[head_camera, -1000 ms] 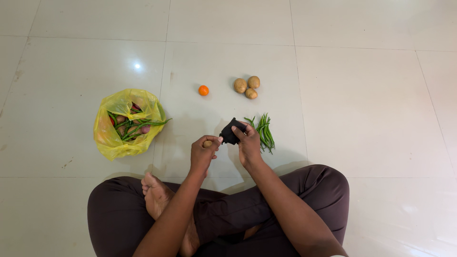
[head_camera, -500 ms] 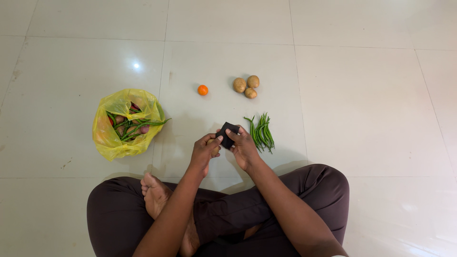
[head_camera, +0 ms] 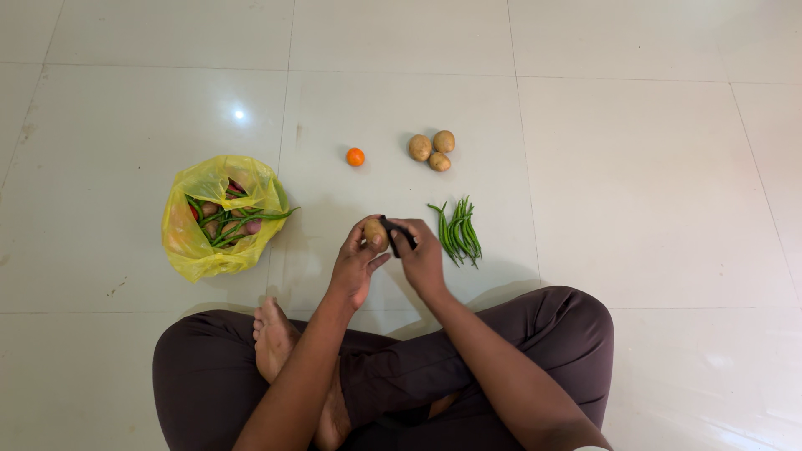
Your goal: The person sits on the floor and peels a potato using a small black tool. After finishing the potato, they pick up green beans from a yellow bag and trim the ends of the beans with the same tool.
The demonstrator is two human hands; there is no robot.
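Centrally, potato in left hand, black cloth in right hand.

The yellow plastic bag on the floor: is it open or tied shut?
Open. The yellow plastic bag lies with its mouth spread wide, showing long green beans and other vegetables inside.

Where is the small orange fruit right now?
In the head view the small orange fruit lies alone on the tiled floor, left of the three potatoes and up-right of the yellow bag.
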